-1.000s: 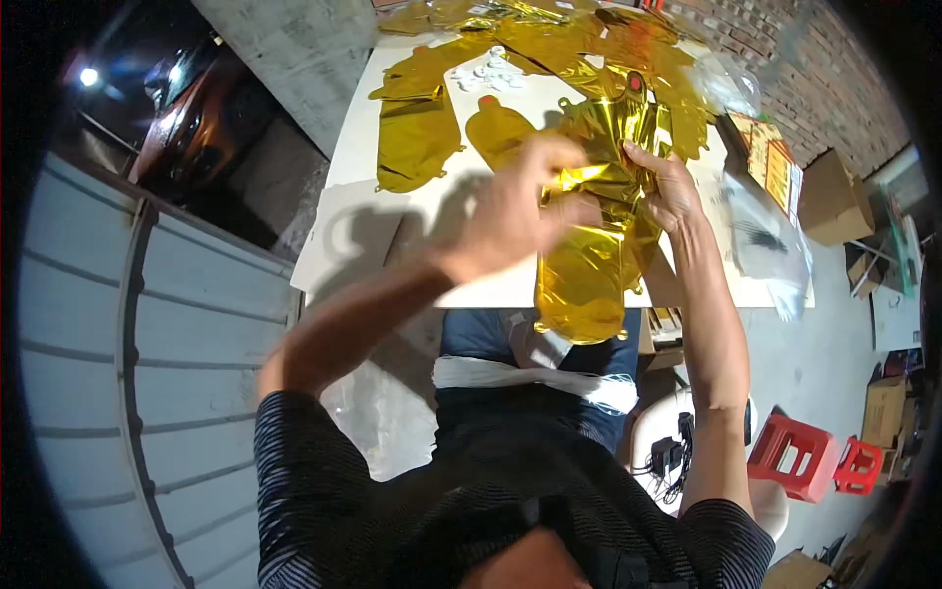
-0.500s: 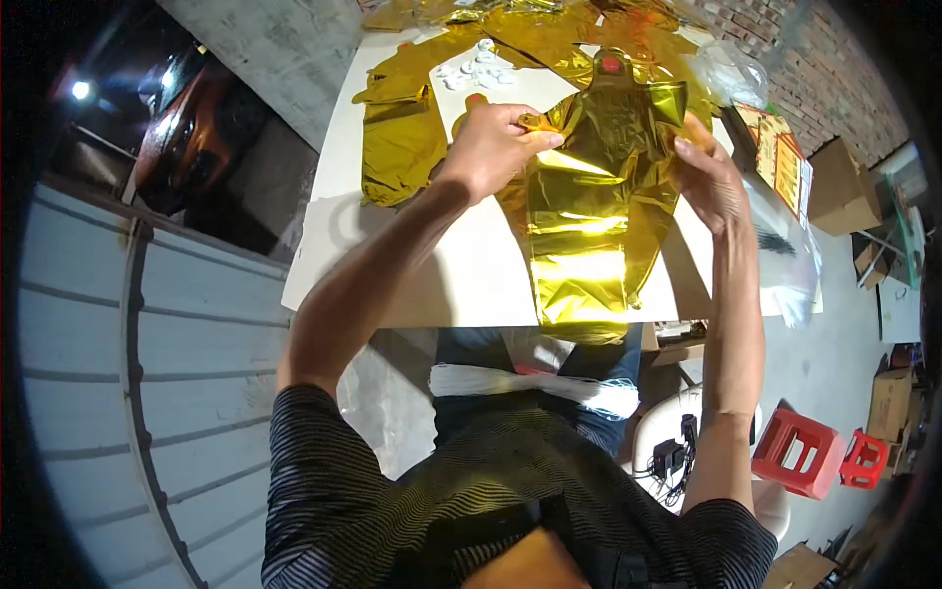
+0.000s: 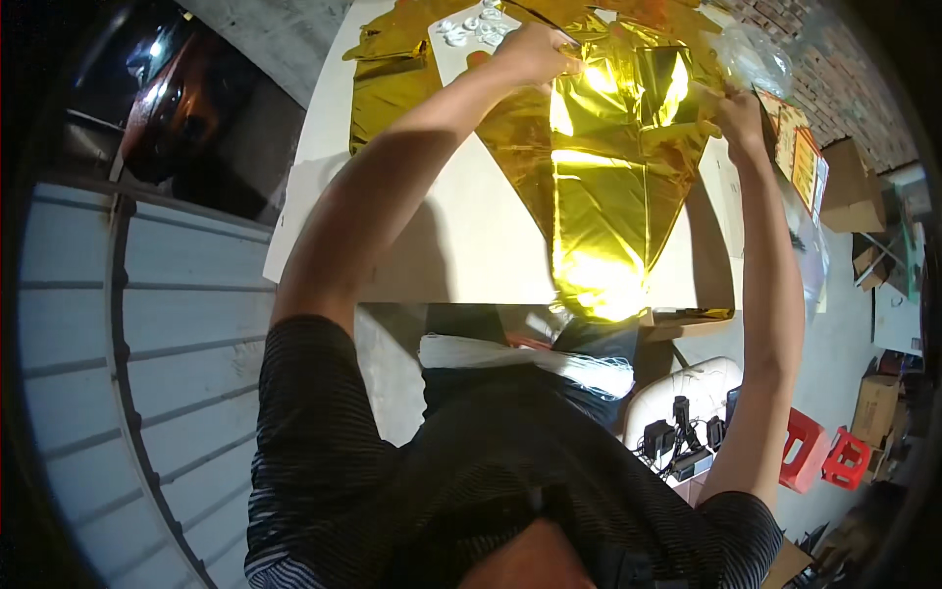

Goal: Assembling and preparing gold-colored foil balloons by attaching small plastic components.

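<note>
A shiny gold foil balloon point(image 3: 601, 187), flat and uninflated, hangs toward me over the table's near edge. My left hand point(image 3: 537, 56) pinches its upper left side between thumb and fingers. On the other side my right hand point(image 3: 738, 113) has its fingers closed on the foil's right edge. More gold foil point(image 3: 392, 93) lies on the pale table point(image 3: 383, 245) left of my left forearm and along the far end. Small white round pieces point(image 3: 476, 27) sit in a loose group beyond my left hand.
A bundle of white string point(image 3: 520, 363) lies across my lap. To the right stand a pale chair point(image 3: 653, 402) holding black adapters point(image 3: 659, 437), and red stools point(image 3: 846, 458). Clear plastic point(image 3: 756, 59) and a cardboard box point(image 3: 852, 191) are beyond the table's right side.
Both hands have moved farther up the table and a little apart, stretching the balloon's top wider. The foil looks flatter and has shifted slightly right.
</note>
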The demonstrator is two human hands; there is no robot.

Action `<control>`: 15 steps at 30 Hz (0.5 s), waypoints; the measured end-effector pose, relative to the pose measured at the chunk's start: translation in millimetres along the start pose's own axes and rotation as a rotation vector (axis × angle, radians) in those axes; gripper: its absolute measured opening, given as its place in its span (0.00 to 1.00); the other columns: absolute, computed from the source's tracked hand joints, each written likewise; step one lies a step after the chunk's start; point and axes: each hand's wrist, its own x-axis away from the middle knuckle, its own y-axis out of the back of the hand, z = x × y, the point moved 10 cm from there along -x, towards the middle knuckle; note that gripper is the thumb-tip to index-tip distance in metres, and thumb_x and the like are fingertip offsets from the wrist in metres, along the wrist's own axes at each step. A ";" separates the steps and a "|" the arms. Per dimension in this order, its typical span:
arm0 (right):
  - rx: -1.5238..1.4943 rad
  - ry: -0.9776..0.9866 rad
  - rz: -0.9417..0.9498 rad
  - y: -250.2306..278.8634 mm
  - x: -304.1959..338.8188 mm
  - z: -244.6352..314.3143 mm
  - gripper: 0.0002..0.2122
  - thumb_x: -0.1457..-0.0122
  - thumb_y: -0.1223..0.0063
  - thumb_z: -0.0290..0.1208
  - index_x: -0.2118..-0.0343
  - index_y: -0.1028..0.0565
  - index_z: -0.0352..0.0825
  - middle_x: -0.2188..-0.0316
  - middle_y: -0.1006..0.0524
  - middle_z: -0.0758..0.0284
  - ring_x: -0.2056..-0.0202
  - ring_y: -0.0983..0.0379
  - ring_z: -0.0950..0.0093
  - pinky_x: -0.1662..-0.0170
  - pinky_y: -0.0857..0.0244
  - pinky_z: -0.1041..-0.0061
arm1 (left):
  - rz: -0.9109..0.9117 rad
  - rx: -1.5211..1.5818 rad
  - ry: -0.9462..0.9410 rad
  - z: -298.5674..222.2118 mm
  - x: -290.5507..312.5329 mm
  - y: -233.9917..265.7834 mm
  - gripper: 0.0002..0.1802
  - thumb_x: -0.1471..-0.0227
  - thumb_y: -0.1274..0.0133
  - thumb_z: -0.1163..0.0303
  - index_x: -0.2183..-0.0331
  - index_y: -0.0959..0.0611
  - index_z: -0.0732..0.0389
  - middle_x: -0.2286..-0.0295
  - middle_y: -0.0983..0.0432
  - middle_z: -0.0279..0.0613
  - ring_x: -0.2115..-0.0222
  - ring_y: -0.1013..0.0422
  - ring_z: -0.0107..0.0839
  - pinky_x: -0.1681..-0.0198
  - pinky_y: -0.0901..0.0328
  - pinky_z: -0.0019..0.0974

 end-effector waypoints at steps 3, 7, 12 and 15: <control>-0.033 0.115 0.009 -33.0 -21.8 -5.1 0.10 0.44 0.37 0.28 0.62 0.20 0.28 0.72 0.21 0.69 0.72 0.28 0.83 0.69 0.36 0.81 | 0.034 -0.373 -0.045 23.6 -16.1 -1.3 0.26 0.57 0.34 0.58 0.59 0.16 0.66 0.70 0.17 0.48 0.82 0.22 0.36 0.65 0.28 0.38; 0.076 0.123 -0.046 -16.4 -42.1 -44.9 0.11 0.43 0.38 0.28 0.59 0.19 0.29 0.67 0.18 0.70 0.68 0.26 0.82 0.67 0.33 0.81 | 0.032 -0.290 0.093 13.4 -23.5 -16.0 0.15 0.59 0.36 0.65 0.66 0.18 0.60 0.76 0.20 0.45 0.79 0.25 0.36 0.75 0.31 0.40; 0.201 0.076 -0.013 -24.1 -45.2 -46.0 0.16 0.44 0.37 0.36 0.58 0.20 0.28 0.67 0.18 0.65 0.70 0.26 0.80 0.66 0.32 0.76 | 0.024 -0.208 0.224 28.1 -31.9 -11.2 0.20 0.59 0.34 0.63 0.60 0.15 0.55 0.73 0.18 0.39 0.78 0.24 0.31 0.75 0.30 0.36; -0.210 0.217 -0.046 -45.2 -14.6 -0.6 0.18 0.50 0.51 0.12 0.54 0.24 0.28 0.65 0.20 0.59 0.66 0.25 0.69 0.64 0.31 0.70 | -0.011 -0.218 -0.031 29.5 -33.5 -10.7 0.19 0.58 0.34 0.62 0.60 0.14 0.53 0.73 0.18 0.37 0.80 0.25 0.30 0.76 0.29 0.34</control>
